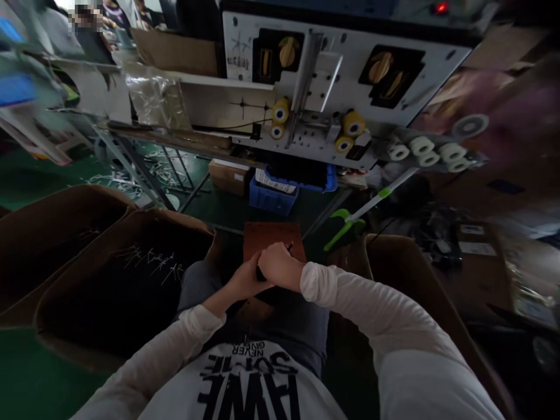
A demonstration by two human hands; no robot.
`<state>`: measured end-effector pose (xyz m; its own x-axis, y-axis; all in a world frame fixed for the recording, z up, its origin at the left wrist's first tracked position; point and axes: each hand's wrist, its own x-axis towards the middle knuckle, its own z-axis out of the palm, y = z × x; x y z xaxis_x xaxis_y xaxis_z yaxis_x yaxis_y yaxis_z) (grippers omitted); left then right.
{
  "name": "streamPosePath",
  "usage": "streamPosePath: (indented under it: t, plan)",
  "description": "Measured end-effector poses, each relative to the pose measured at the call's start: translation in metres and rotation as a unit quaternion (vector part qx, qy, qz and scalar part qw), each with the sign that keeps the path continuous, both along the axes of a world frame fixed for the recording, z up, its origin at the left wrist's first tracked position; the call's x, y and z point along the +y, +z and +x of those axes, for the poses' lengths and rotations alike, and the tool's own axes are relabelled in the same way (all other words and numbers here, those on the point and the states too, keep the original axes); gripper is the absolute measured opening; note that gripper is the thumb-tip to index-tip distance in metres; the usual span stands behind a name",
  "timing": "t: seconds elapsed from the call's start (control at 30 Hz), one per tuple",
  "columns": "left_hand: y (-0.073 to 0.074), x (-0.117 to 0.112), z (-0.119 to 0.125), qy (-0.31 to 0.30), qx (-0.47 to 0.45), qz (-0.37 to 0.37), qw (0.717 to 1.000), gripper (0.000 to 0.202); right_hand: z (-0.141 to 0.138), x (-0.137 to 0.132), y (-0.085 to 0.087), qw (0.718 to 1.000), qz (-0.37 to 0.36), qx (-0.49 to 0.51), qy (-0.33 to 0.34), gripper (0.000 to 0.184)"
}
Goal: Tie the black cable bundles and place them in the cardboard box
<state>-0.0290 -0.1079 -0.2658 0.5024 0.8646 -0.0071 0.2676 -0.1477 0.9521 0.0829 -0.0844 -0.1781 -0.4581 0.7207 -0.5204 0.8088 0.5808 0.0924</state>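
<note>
A co-worker (pixel 90 35) standing at far left, in the background. Pale wire scraps (pixel 161 169) littering the green floor beneath a metal rack (pixel 131 157). Two brown cardboard boxes (pixel 175 219) side by side at lower left, thin pale wires (pixel 149 265) lying inside the nearer one. Next, the left hand (pixel 247 280), white sleeve pushed up, reaching in from lower left, fingers tucked behind the other hand, their grip impossible to tell. Between both hands, over the lap, a dark slim item (pixel 261 273), touching both. Farther off, a blue plastic crate (pixel 273 198) on the floor, and a brown board (pixel 273 236) just beyond the hands. Then the right hand (pixel 280 265), fingers clenched around the dark slim item, a thin dark tip showing past the knuckles. Overhead, a white-panelled machine (pixel 350 70) with yellow rollers (pixel 353 123). Toward the right, a green-and-white tool (pixel 345 230), white spools (pixel 422 147) and another cardboard box (pixel 406 262).
</note>
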Motion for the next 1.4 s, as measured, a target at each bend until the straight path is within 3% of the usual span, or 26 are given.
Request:
streamPosePath:
  t: [0.13,0.2,0.27,0.33,0.4,0.5,0.6,0.9,1.23,1.4]
  plan:
    - [-0.014,0.009,0.015,0.063,0.044,0.038,0.996,0.041,0.012,0.003,0.024,0.999,0.027,0.023,-0.014,0.012]
    - [-0.019,0.013,0.015,0.073,0.058,0.036,0.995,0.022,0.032,0.006,0.032,0.988,0.113,0.109,0.006,0.021]
    - [-0.019,0.016,0.013,0.083,0.047,0.013,0.995,0.018,0.056,0.008,0.032,0.956,0.188,0.226,0.014,0.042]
    - [-0.017,0.018,0.012,0.102,0.023,-0.014,0.994,0.021,0.075,0.009,0.023,0.91,0.22,0.349,-0.03,0.058]
    - [-0.014,0.019,0.01,0.122,0.013,-0.022,0.992,0.021,0.081,0.005,0.007,0.858,0.238,0.439,-0.121,0.06]
    - [-0.013,0.021,0.01,0.148,0.026,-0.016,0.989,0.019,0.066,-0.005,-0.019,0.784,0.293,0.498,-0.226,0.062]
    - [-0.015,0.021,0.012,0.167,0.044,-0.011,0.985,0.019,0.044,-0.013,-0.036,0.748,0.344,0.504,-0.261,0.059]
    - [-0.018,0.02,0.008,0.157,0.037,-0.017,0.987,0.027,0.039,-0.007,-0.055,0.707,0.373,0.545,-0.253,0.044]
    - [-0.018,0.022,0.002,0.144,0.037,-0.014,0.989,0.022,0.035,-0.005,-0.06,0.66,0.382,0.61,-0.218,0.032]
    - [-0.016,0.023,0.001,0.137,0.035,-0.013,0.99,0.02,0.037,-0.005,-0.058,0.668,0.376,0.612,-0.196,0.03]
